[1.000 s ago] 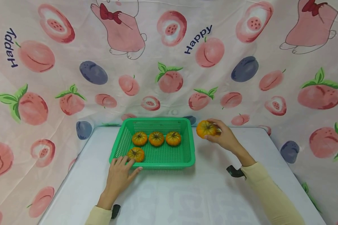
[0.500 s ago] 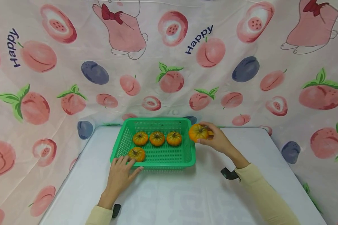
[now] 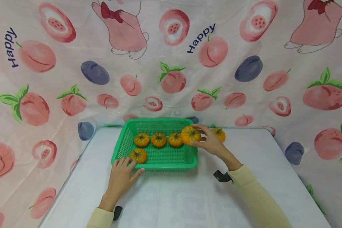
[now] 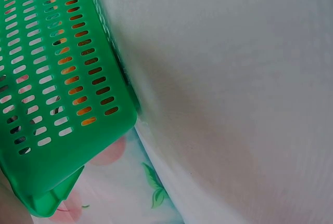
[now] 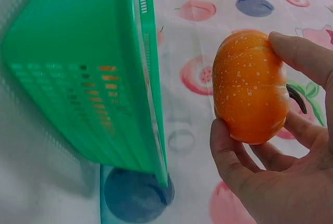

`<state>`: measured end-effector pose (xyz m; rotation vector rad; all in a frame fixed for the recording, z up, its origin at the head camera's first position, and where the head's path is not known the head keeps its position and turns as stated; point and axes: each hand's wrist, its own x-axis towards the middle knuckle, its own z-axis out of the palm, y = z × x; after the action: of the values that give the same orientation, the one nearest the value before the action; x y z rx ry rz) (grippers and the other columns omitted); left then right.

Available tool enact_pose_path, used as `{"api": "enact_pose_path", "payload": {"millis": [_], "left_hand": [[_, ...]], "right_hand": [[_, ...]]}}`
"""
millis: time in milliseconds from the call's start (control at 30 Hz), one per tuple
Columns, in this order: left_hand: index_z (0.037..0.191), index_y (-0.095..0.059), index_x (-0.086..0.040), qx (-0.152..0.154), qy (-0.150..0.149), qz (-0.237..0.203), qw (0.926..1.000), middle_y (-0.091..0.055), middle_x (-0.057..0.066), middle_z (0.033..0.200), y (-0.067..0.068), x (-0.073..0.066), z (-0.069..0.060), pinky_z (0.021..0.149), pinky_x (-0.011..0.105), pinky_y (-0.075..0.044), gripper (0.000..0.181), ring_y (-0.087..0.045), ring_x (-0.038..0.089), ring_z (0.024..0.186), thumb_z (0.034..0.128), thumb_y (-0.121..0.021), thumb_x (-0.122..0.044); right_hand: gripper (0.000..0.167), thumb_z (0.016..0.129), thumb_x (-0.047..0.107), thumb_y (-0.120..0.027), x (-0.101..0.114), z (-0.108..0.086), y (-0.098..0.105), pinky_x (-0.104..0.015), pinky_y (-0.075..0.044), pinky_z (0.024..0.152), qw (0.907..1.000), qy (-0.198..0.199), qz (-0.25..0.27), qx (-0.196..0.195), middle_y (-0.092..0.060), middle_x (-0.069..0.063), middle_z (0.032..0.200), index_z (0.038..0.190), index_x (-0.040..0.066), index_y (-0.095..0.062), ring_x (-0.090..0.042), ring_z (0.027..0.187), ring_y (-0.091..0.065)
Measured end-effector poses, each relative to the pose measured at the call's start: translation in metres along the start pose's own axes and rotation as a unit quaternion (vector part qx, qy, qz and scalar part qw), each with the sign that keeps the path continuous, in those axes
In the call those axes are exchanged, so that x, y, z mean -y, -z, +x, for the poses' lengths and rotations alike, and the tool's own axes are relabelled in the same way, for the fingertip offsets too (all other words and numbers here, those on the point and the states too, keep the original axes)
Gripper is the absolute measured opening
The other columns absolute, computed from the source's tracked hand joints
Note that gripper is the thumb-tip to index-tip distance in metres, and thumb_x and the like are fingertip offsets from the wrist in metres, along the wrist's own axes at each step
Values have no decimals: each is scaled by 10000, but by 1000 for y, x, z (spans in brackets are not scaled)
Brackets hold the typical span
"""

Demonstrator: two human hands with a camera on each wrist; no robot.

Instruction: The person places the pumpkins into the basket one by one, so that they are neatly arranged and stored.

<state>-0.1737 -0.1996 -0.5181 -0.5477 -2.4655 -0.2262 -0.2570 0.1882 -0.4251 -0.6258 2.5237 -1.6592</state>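
Note:
My right hand (image 3: 209,142) pinches a small orange pumpkin (image 3: 189,135) between thumb and fingers, above the right rim of the green plastic basket (image 3: 162,166). In the right wrist view the held pumpkin (image 5: 250,89) hangs on its side beside the basket wall (image 5: 67,78), its stem towards my palm. Over the basket's front left corner rests my left hand (image 3: 121,177), fingers across the rim and thumb spread to the right. Inside stand several pumpkins: a back row, whose right one (image 3: 174,140) is partly covered, and one pumpkin (image 3: 138,155) by my left fingertips.
Another pumpkin (image 3: 220,135) sits on the white table (image 3: 171,199) behind my right hand, partly hidden by it. A fruit-print cloth (image 3: 171,57) hangs behind the table. A dark wrist mount (image 3: 222,176) juts out by my right sleeve.
My right hand has carried its pumpkin leftwards, from beside the basket to over its right rim. The pumpkin on the table behind it now shows more. My left hand stays put.

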Motion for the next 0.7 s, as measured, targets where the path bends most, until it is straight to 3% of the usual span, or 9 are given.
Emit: {"api": "enact_pose_path", "payload": {"millis": [167,367,700], "left_hand": [[929,-630,-170,72,47,-21,10000,-573,42,898,1,-1,0,826,447,-404,466,-551,264,864,912,-538,-626],[918,-606,-183,-46,0,-15,10000,-571,40,890,0,0,1,815,445,-399,501,-549,266,854,940,-451,-659],[895,-600,-193,61,98,-55,9999,-577,36,892,3,-1,1,818,437,-392,431,-547,258,853,905,-551,-621]], "right_hand": [[681,840,254,-795,1,6,-10,-510,-463,1030,9998,74,98,138,-432,-62,1494,1431,196,-460,-316,1254,-503],[662,837,293,-796,8,11,-21,-491,-477,1009,9996,1,156,240,-428,-38,1490,1414,259,-473,-327,1285,-485],[698,834,219,-801,11,17,-33,-516,-463,1024,9994,-120,78,311,-425,-59,1504,1441,223,-457,-337,1307,-465]]}}
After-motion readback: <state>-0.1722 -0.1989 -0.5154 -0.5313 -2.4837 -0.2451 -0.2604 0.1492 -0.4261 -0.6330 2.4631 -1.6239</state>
